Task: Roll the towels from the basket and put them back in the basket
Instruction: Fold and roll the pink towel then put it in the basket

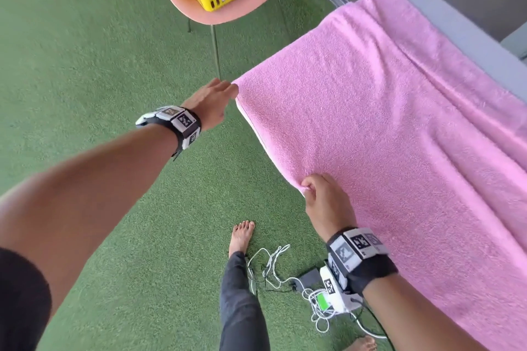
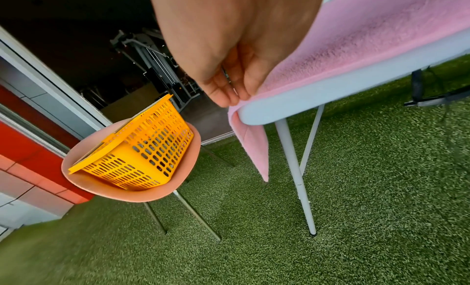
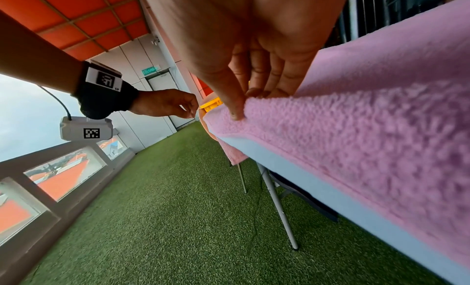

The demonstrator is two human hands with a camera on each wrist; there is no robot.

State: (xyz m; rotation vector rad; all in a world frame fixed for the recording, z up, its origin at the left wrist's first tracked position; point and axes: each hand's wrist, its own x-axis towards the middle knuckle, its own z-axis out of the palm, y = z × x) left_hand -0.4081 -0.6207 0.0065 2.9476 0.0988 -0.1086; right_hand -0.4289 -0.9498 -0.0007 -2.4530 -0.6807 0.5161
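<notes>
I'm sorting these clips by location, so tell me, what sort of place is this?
Probably a covered balcony or terrace high on a building. Artificial turf covers the floor, a low parapet with glass panes shows rooftops and sky beyond, and a green sign hangs over a far door.

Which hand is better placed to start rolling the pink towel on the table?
Right. The right hand pinches the towel at its near edge; the left hand only reaches a corner, grip unclear.
</notes>
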